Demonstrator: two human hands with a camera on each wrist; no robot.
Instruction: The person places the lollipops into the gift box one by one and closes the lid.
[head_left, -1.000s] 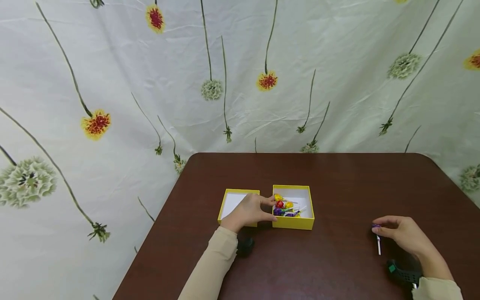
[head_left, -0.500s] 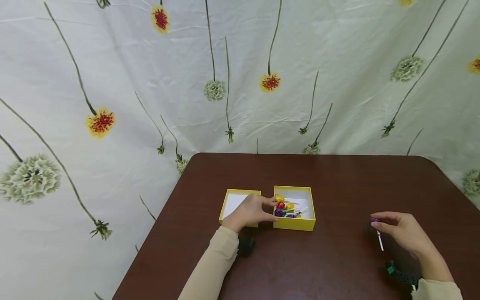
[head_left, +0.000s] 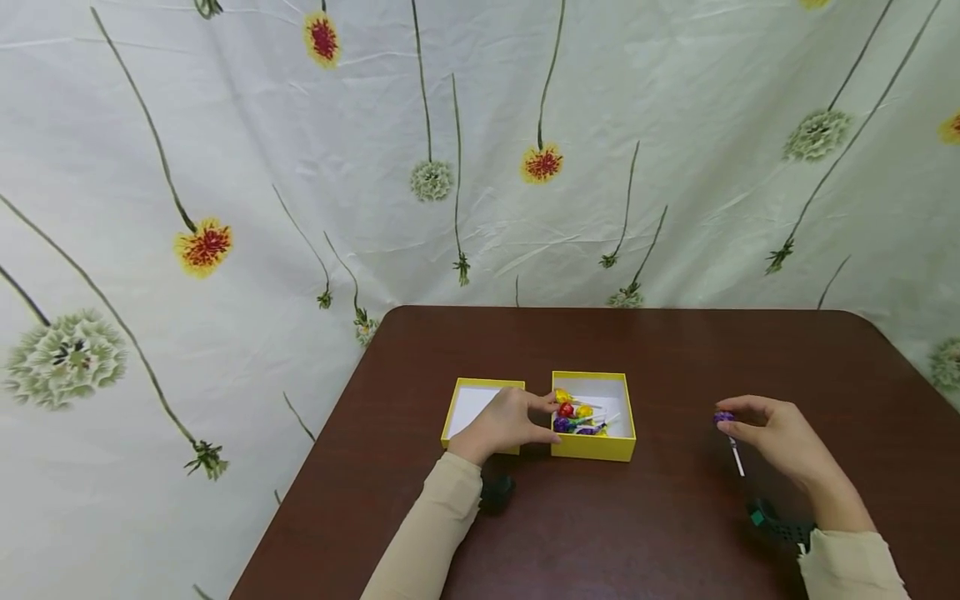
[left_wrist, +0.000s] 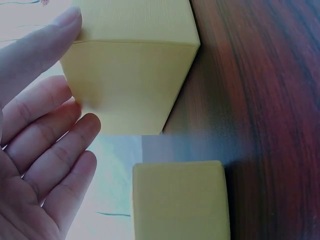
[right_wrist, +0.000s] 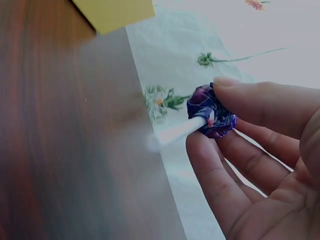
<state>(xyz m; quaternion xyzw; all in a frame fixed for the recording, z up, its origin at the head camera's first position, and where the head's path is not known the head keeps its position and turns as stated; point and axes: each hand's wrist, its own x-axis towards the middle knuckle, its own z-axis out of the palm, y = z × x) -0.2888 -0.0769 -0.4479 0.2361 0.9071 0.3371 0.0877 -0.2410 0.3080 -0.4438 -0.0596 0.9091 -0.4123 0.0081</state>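
My left hand holds the left side of a yellow box, thumb at its near corner and index finger at the left rim. In the left wrist view the other fingers extend beside the box wall. Several wrapped lollipops, yellow, red and purple, lie in the white inside of the box. Over the table at right, my right hand pinches a purple-wrapped lollipop by its head between thumb and fingertips. Its white stick points down, away from the palm.
A shallow yellow lid with a white inside lies left of the box, partly behind the left hand. Both stand on a dark brown table. A flower-printed cloth hangs behind the table. Dark wrist straps show below the hands.
My right hand has moved left and farther up the table, toward the box, with the purple lollipop. The left hand stays at the box; the view has shifted slightly.
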